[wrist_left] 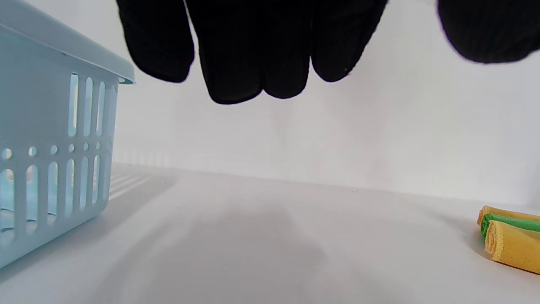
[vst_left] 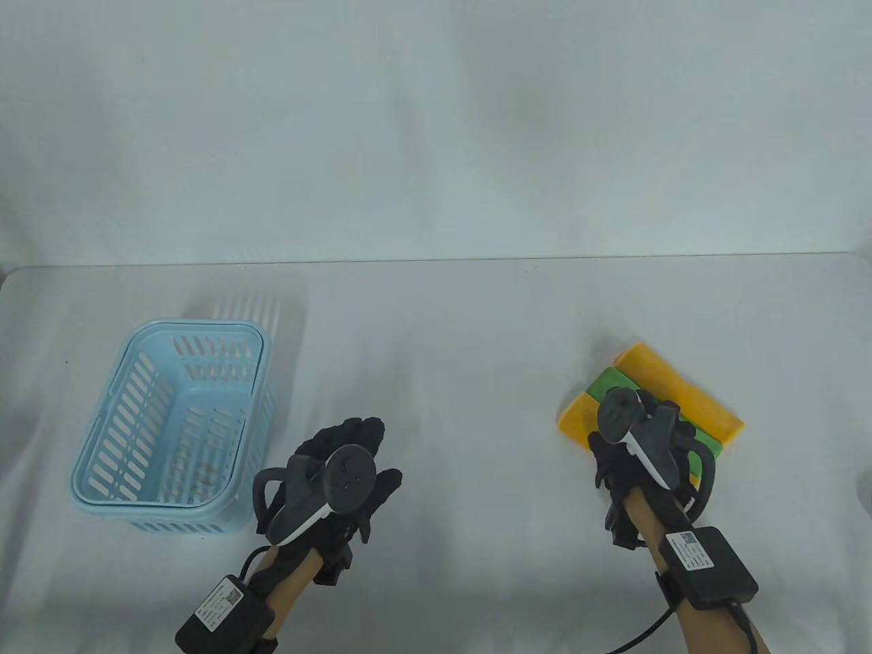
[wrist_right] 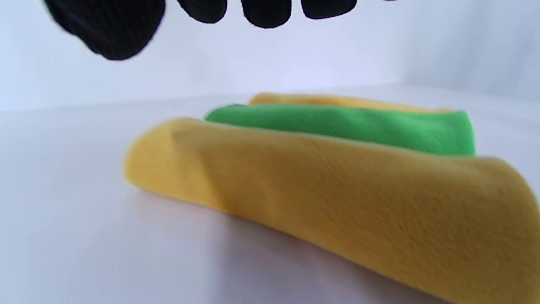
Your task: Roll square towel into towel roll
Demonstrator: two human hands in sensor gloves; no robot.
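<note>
The right hand (vst_left: 637, 443) hovers at lower right of the table view, over the near ends of 3 towel rolls; in the right wrist view its fingertips (wrist_right: 265, 12) hang relaxed above the cloth, holding nothing. The left hand (vst_left: 340, 477) floats low and centre-left, fingers loose and empty.

The rolls lie side by side, touching: near yellow roll (wrist_right: 337, 202), green roll (wrist_right: 346, 126), far yellow roll (vst_left: 681, 395). Rolling looks finished; likely next is grasping 1 roll, perhaps for the blue basket (vst_left: 102, 477) at left.
</note>
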